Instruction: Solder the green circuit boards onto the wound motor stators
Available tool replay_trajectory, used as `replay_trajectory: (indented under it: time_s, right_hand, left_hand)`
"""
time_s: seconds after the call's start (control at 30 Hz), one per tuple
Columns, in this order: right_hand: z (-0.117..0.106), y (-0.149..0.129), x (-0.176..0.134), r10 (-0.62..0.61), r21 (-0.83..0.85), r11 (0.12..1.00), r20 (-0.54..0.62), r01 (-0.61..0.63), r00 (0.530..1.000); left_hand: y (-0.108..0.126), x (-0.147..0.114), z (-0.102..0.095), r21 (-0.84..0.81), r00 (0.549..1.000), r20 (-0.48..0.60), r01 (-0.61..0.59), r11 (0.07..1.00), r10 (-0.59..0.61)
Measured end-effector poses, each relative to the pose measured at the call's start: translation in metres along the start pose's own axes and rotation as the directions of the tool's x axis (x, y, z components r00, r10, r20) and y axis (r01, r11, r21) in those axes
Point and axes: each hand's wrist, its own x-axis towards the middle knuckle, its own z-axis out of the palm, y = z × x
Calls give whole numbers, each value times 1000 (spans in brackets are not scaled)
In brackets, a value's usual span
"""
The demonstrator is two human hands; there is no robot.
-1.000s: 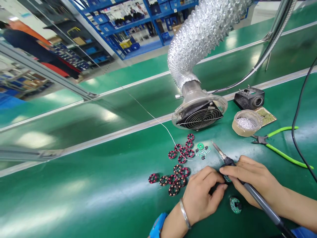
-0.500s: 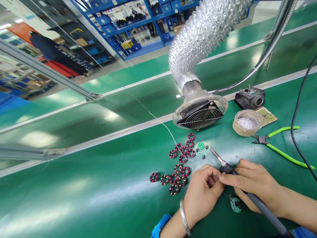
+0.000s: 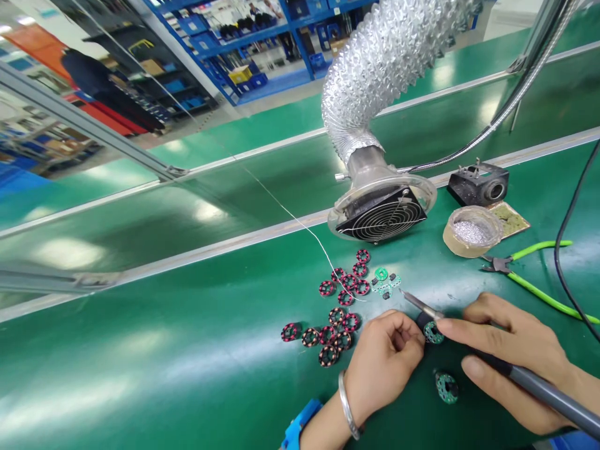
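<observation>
My left hand [image 3: 387,359], with a metal bangle at the wrist, is closed in a pinch. At its fingertips is a small round green circuit board [image 3: 434,333] on a dark part, its edge against the fingers. In my right hand [image 3: 515,356] lies a soldering iron [image 3: 534,380], its handle between thumb and fingers. The iron's metal tip points up and left, above the board. A second round board assembly [image 3: 447,387] rests on the table below. Left of my hands are several ring-shaped coil cores [image 3: 348,282], red and black or copper-toned. Loose small circuit boards [image 3: 385,287] lie near the tip.
A fume extractor hood [image 3: 382,212] on a silver duct hangs over the green table [image 3: 187,362]. At right are green-handled cutters [image 3: 539,284], a tub of metal bits [image 3: 472,232], a sponge [image 3: 509,219] and a black iron holder [image 3: 478,185]. Thin wire [image 3: 309,231] runs down to the coils.
My right hand has moved right, away from my left fingers, with the soldering iron. The round board at my left fingertips now shows; it was hidden before. The view has shifted slightly.
</observation>
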Motion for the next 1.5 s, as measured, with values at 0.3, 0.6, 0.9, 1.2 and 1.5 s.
replay_trajectory:
  time_s: [0.3,0.6,0.9,1.2,1.5]
  right_hand:
    - [4,-23,6,211,108,976,-228,-191,951]
    - [7,-20,4,216,132,973,-209,-191,954]
    - [6,-24,6,244,125,968,-288,-216,926]
    - [-16,-21,1,180,82,983,-204,-166,962]
    - [-4,10,23,-61,5,998,-21,61,998]
  left_hand:
    - [0,1,-1,16,1000,6,24,1000,-24]
    - [0,2,1,15,1000,-15,1,1000,-1]
    - [1,1,1,16,1000,-13,-1,1000,2]
    - [0,3,0,23,1000,-10,13,1000,-13]
    - [1,3,0,359,968,15,-238,903,249]
